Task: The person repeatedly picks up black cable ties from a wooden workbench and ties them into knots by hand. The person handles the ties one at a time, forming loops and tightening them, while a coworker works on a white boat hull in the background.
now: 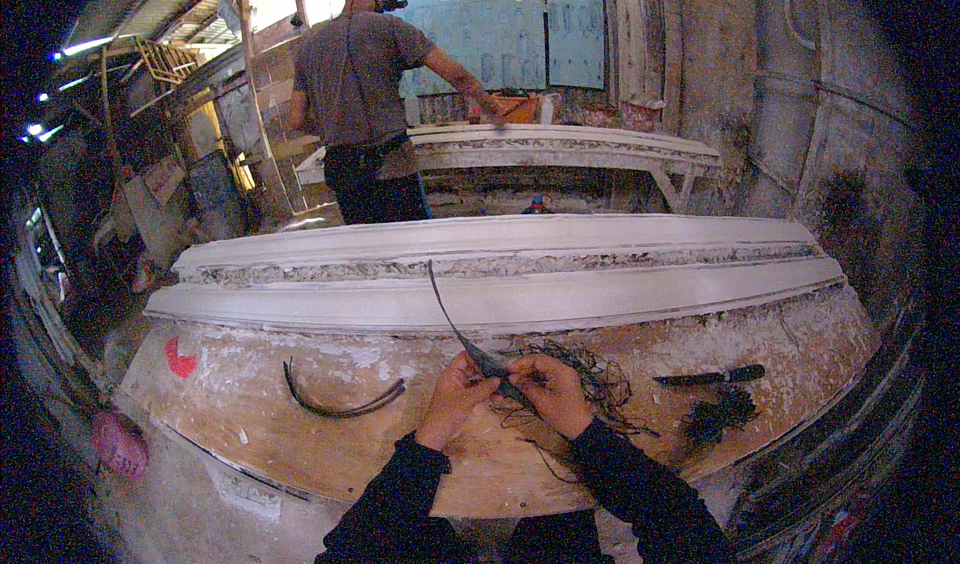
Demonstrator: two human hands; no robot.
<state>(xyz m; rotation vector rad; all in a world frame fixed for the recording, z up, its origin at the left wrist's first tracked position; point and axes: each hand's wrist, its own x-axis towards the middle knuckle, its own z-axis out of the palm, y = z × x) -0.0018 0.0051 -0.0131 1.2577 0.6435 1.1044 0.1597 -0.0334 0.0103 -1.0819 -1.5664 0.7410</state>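
Between my left hand [455,401] and my right hand [556,392] is a dark, flexible strip [480,356], pinched at its wide part by the fingers of both. Its thin tail curves up and away over the near white moulding [600,296]. Both hands are closed, close together above the wooden table [300,454]. A loose tangle of thin dark strands [600,374] lies behind and beside my right hand. Farther right are a knife [708,376] with a dark handle and a small dark bundle of strands [722,414]. Several curved dark strips [345,407] lie left of my left hand.
Two long white mouldings run across the table's far side. Beyond them a person [365,94] stands at another bench [570,144] with more white lengths on it. A red patch [180,358] marks the table's left end; a pinkish container [120,444] sits below it.
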